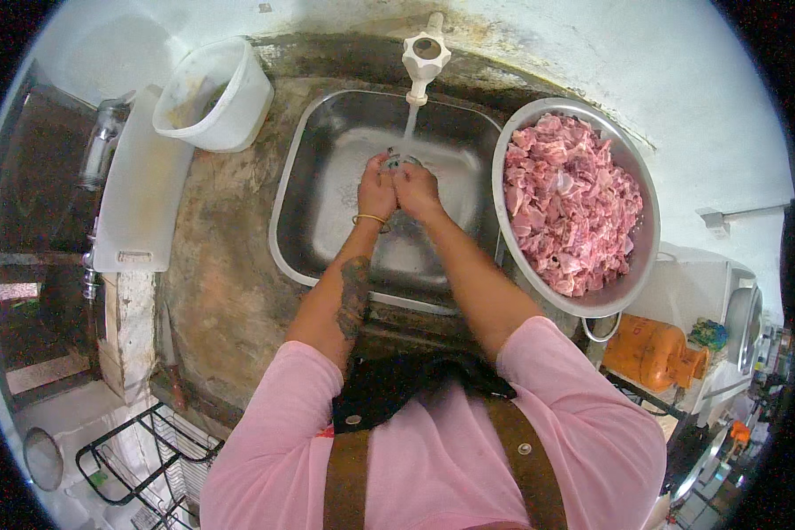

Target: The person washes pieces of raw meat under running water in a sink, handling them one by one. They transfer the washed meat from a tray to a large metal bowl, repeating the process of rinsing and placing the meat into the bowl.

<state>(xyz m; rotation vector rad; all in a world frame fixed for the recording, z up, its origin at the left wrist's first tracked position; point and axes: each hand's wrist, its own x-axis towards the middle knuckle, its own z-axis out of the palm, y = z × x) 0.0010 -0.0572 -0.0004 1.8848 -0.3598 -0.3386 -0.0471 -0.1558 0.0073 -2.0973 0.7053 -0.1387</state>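
Water runs from a white plastic tap [426,59] into a stainless steel sink [397,255]. Under the stream, my left hand [377,189] and my right hand [416,189] are close together, their fingers around a small, clear, greenish object [404,160] that I cannot identify. A thin yellowish bangle circles my left wrist. To the right of the sink, a large oval metal basin [649,245] holds a heap of cut raw meat [570,205]; neither hand touches it.
At the left stand a white plastic tub [238,99] and a white cutting board [142,192] on the concrete counter [225,265]. A knife [172,358] lies near the counter's left edge. Below are a black wire rack [132,457] and, at right, an orange gas cylinder [649,351].
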